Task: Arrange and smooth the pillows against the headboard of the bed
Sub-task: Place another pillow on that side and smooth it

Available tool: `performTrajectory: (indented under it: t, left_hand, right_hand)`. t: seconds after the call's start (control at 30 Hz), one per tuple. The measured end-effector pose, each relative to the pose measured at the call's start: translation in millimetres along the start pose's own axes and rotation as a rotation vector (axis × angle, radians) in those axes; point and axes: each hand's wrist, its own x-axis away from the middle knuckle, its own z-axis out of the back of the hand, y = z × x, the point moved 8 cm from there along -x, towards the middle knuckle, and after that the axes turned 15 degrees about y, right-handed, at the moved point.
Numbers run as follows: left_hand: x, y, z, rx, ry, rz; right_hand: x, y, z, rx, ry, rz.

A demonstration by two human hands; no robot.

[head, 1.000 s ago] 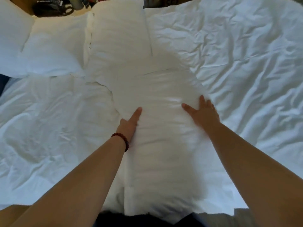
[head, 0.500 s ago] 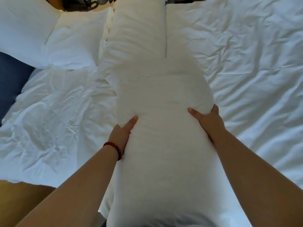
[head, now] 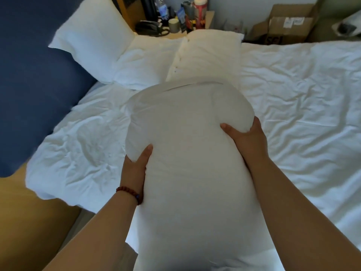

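Left hand, a beaded bracelet at its wrist, grips the plump white pillow on its left flank, thumb dug into the cloth. Right hand clutches the opposite flank likewise. The pillow seems raised off the rumpled sheet, though its lower end is hidden. Further back, a blue headboard has a leaning pillow against it. A second pillow and third pillow lie flat beside, then a cardboard box.
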Motion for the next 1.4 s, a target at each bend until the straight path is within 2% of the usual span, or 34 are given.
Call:
performTrajectory:
  t: [0.13,0.3,0.53,0.7,0.8,0.87,0.97,1.1,1.13,1.23,1.27,1.33,1.4]
  left_hand:
    - [-26,17,79,0.096,0.063,-0.011]
    - [-72,57,196,0.080,0.217,-0.132]
    - [-133,103,338,0.047,0.372,-0.230]
    - [-156,116,375,0.048,0.461,-0.257]
    - [-170,111,370,-0.090,0.502,-0.249]
    - [-176,106,349,-0.254,0.464,-0.233]
    - [-182,98,300,-0.460,0.293,-0.207]
    - [-184,122,244,-0.585,0.022,-0.261]
    - [-185,125,230,-0.495,-0.077,-0.223]
    - [-179,126,172,0.000,-0.400,0.016]
    - [-179,121,151,0.046,-0.474,0.035]
    - [-182,111,110,0.052,-0.513,0.016]
    - [-184,106,81,0.011,-0.397,-0.055]
  right_hand:
    - [46,-66,-57,-0.005,-0.066,0.109]
    - [118,-131,-144,-0.085,-0.140,0.159]
    - [213,-190,-281,-0.154,-0.341,0.131]
    - [241,-212,-361,-0.139,-0.519,0.026]
    - [249,-195,-394,-0.095,-0.640,-0.105]
    - [255,-183,-407,-0.001,-0.727,-0.109]
    - [263,-197,-417,-0.004,-0.850,0.034]
    - [238,-229,-403,-0.052,-0.849,0.127]
    - [228,-232,-398,-0.038,-0.844,0.153]
    - [192,-241,-372,0.006,-0.751,0.233]
    - [178,-244,-363,0.005,-0.724,0.249]
    - [147,-247,-346,0.031,-0.692,0.255]
    - [115,-241,-331,0.095,-0.671,0.228]
